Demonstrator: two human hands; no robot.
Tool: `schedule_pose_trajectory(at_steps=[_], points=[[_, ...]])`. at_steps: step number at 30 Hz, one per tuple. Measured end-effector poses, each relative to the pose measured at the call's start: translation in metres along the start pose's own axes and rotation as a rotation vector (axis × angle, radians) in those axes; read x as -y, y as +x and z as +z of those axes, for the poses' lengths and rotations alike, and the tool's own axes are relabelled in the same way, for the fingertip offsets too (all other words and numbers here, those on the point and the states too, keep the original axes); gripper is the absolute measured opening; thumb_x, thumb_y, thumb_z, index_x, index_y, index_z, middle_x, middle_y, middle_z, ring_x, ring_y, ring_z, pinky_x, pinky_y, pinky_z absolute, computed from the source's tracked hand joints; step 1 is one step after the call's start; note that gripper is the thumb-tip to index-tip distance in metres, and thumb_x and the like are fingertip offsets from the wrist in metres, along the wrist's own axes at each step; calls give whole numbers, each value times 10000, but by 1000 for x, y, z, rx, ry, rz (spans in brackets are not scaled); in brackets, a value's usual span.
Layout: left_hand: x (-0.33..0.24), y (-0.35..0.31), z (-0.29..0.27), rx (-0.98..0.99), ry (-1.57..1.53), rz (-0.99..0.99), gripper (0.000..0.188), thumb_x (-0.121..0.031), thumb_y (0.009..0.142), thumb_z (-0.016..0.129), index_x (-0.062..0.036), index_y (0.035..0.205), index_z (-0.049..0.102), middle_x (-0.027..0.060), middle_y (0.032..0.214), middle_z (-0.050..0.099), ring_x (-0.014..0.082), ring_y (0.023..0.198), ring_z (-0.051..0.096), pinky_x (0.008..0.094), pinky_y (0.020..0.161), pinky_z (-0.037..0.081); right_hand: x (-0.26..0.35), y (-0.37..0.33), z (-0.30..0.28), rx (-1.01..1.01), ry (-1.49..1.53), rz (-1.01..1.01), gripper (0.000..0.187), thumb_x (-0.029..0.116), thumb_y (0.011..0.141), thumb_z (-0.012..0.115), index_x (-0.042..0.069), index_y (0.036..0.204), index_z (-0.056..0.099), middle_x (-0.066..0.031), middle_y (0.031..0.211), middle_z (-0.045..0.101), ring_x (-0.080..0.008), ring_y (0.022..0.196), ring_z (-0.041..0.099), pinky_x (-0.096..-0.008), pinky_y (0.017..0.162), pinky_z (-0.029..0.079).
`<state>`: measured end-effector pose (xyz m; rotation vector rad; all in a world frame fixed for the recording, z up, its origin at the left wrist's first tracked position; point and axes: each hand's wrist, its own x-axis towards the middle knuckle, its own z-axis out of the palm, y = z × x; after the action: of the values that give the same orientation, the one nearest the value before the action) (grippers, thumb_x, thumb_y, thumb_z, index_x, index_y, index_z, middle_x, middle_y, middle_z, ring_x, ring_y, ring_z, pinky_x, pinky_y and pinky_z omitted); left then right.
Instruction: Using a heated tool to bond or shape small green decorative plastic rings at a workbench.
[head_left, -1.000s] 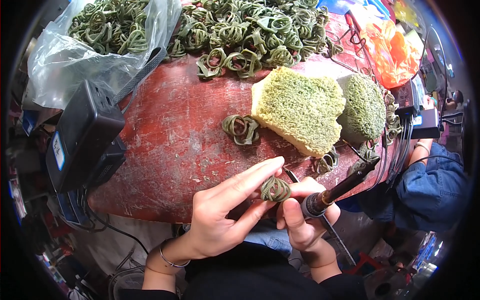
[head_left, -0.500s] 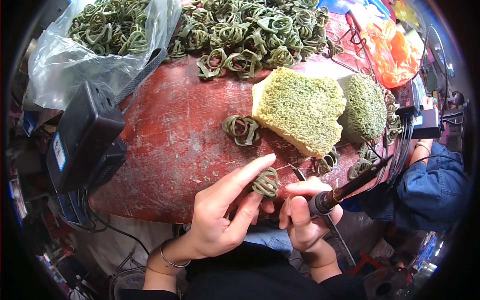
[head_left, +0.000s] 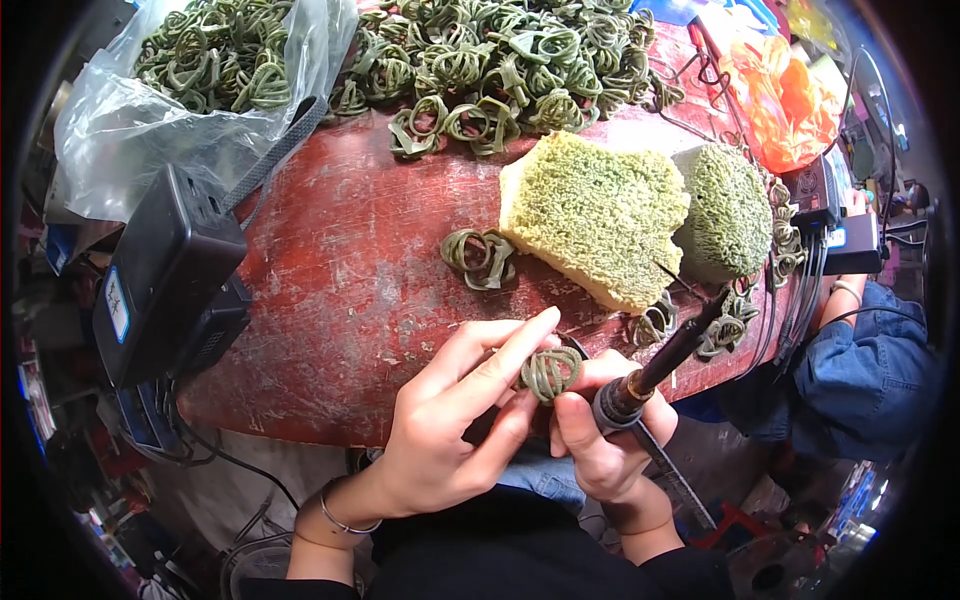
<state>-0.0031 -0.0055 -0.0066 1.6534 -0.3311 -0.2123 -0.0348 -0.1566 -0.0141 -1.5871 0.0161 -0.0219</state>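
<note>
My left hand (head_left: pixel 450 415) pinches a small green ring piece (head_left: pixel 551 374) made of looped strands. Close against it, my right hand (head_left: pixel 608 455) has its fingertips at the piece's right side. That hand grips a dark pen-like tool (head_left: pixel 652 372) with a grey collar, slanting up to the right. A slim metal tool (head_left: pixel 675 478) also passes through the right hand, its lower end sticking out below; its upper end is partly hidden behind the ring piece and fingers. On the red table beyond lies a single similar green ring (head_left: pixel 478 259).
Two spongy blocks, one yellow-green (head_left: pixel 600 220) and one greener (head_left: pixel 728 212), sit past my hands. A heap of green rings (head_left: pixel 480 60) lies behind, beside a filled plastic bag (head_left: pixel 110 150). Black devices (head_left: pixel 170 270) stand left; an orange bag (head_left: pixel 785 105) and another person's sleeve (head_left: pixel 860 370) are right.
The ring piece has moved slightly right and down, toward the right hand's fingers. My right hand has come closer to it, and the pen-like tool has swung to a steeper angle.
</note>
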Motion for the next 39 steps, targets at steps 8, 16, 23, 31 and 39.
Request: schedule_pose_trajectory(at_steps=[8,16,23,31,39], points=[[3,-1,1,31,-27,41,593,57,733,624,45,1282,400,169,1088,532,224,909,592,285,721,503,3,2,0,-25,-20,-19,145,26,783,653,-24,886,563,-102,837,597,-141,721,578,-255,634,465],[3,-5,4,6,89,44,621,15,732,672,32,1287,392,177,1097,569,214,914,624,290,720,520,-1,-1,0,-56,-39,-26,160,44,772,664,-24,882,569,-93,803,586,-136,692,563,-255,619,456],[8,-6,10,-32,-105,-4,521,-2,740,679,12,1207,448,136,1013,593,188,818,647,270,664,533,0,6,-2,-32,-128,-188,156,47,774,659,-23,884,574,-91,799,584,-130,668,554,-253,602,451],[8,-7,9,-17,-118,-41,508,-1,740,677,0,1200,462,122,987,597,166,768,642,267,652,534,0,4,-2,-21,-113,-172,156,49,773,659,-24,885,577,-108,818,596,-155,691,580,-266,628,465],[4,-5,5,-17,-209,-88,484,30,741,659,7,1192,485,123,1057,562,152,893,601,256,694,535,1,-2,-1,-41,-34,-22,177,75,786,656,-21,916,581,-109,814,600,-164,704,586,-273,645,472]])
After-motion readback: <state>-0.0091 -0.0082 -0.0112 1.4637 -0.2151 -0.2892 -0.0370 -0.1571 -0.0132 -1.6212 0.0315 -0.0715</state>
